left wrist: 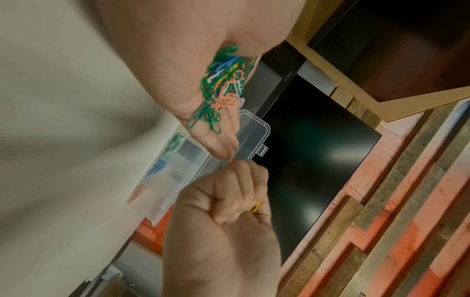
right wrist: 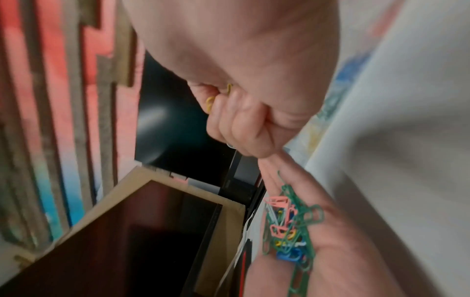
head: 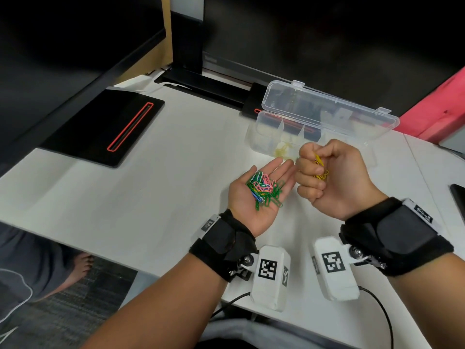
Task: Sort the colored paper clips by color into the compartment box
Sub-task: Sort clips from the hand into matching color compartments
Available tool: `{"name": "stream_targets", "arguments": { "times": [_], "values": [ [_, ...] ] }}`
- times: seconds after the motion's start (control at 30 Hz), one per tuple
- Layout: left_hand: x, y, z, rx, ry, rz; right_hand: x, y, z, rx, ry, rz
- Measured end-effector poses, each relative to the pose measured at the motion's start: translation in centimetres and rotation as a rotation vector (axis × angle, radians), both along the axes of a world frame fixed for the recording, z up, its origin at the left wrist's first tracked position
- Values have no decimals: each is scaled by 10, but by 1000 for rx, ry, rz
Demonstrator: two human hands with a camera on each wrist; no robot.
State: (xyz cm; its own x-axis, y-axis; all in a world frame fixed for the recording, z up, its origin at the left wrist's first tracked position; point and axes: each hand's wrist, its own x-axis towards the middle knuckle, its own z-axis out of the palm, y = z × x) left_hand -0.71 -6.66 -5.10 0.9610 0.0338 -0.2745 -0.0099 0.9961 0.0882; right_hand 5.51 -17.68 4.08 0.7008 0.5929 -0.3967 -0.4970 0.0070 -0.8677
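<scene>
Sorting paper clips by colour over a white surface [head: 151, 197].
Left hand [head: 254, 195], palm up and fingers flat, carries mixed clips [head: 265, 188]; right hand [head: 332, 177] fingers clench yellow clips [head: 320, 167] just beside the open compartment box [head: 297, 137].

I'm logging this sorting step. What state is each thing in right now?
compartment box: lid open, some clips already inside.
left hand: open, palm up, carrying the mixed clips.
mixed clips: tangled pile, mostly green and pink.
right hand: fingers curled round yellow clips.
yellow clips: held, near the box.
</scene>
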Motion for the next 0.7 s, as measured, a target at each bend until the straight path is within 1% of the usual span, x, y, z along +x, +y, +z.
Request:
{"name": "stream_targets", "arguments": {
  "times": [0.03,0.1,0.17,0.23,0.33,0.43,0.5,0.57,0.7],
  "values": [
    [0,1,0,7,-3,-4,2,-1,0,40,70,9],
    [-1,1,0,14,-16,-13,3,0,-2,24,130,25],
    [-2,2,2,15,-34,-15,2,4,-3,-42,106,26],
    [-1,3,2,9,-54,-6,-3,6,0,-101,21,37],
    [-2,4,1,2,-80,9,-10,3,1,-231,-235,85],
    [-2,5,0,-20,-82,24,-16,-3,2,-428,-508,128],
    [-1,6,-1,-23,-63,49,-20,-6,0,-565,-709,171],
    [1,8,-1,-7,-48,72,-23,-7,-3,-650,-888,227],
    [1,8,-3,34,-33,70,-31,-3,-12,-799,-1142,364]
  ]
}}
